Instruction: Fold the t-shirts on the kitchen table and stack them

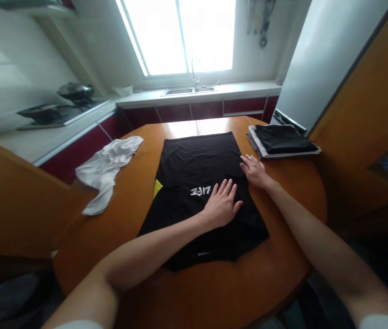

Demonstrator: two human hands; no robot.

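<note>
A black T-shirt [194,160] lies spread out on the wooden table, its hem toward the window and its collar end toward me. White lettering crosses its middle, and a small yellow patch shows at its left edge. My left hand [222,204] rests flat on the shirt just right of the lettering, fingers spread. At the shirt's right edge, my right hand [254,170] lies with its fingers stretched out, touching the cloth border and the table. Neither hand has anything gripped in it.
The round-ended table [290,196] also bears a crumpled white garment [107,169] at left and a stack of folded clothes [285,139] at back right. Beyond it are a counter with a sink [189,90], a stove with pans [76,90] and a fridge [331,59].
</note>
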